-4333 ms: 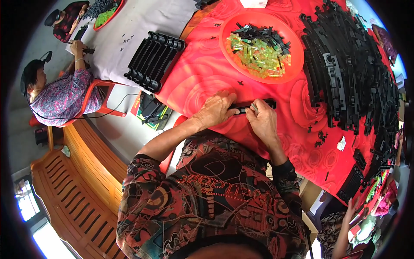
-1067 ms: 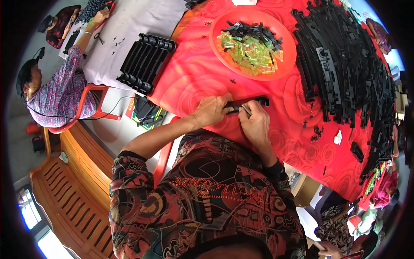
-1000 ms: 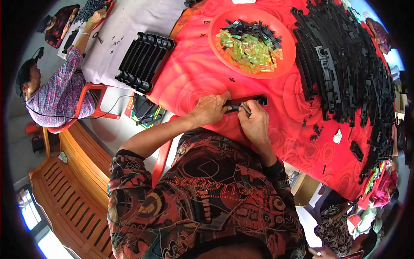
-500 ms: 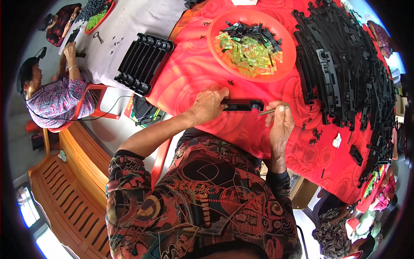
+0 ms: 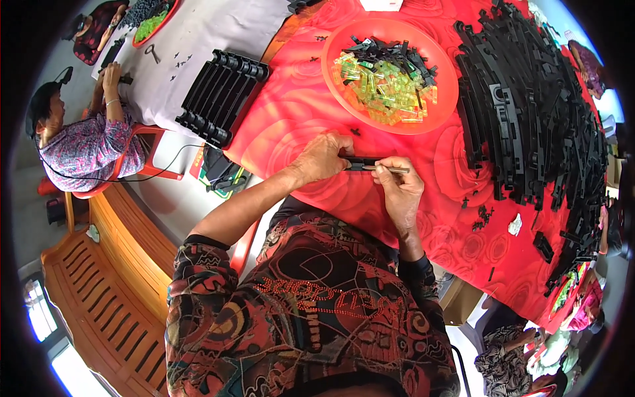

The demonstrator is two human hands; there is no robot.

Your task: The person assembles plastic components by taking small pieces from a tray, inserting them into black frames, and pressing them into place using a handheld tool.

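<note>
The person's left hand (image 5: 324, 157) was closed on the left end of a black part (image 5: 360, 161), thumb and fingers gripping it. The right hand (image 5: 401, 188) pinched a thin tool (image 5: 391, 169) between thumb and fingers, its tip up against the part. So the part sat between the 2 hands, over the red cloth (image 5: 291, 149) near the table's near edge; from where I stood, I couldn't tell whether it touched the cloth.

Beyond the hands stood a red bowl (image 5: 450, 99), yellow pieces (image 5: 377, 89) in its nearer half and black clips (image 5: 387, 51) in the farther. A big heap of black strips (image 5: 529, 112) covered the table's right side. Off to the left, a black rack (image 5: 221, 99) lay mostly on a pale cloth (image 5: 198, 26), where 1 co-worker (image 5: 92, 152) sat alongside.
</note>
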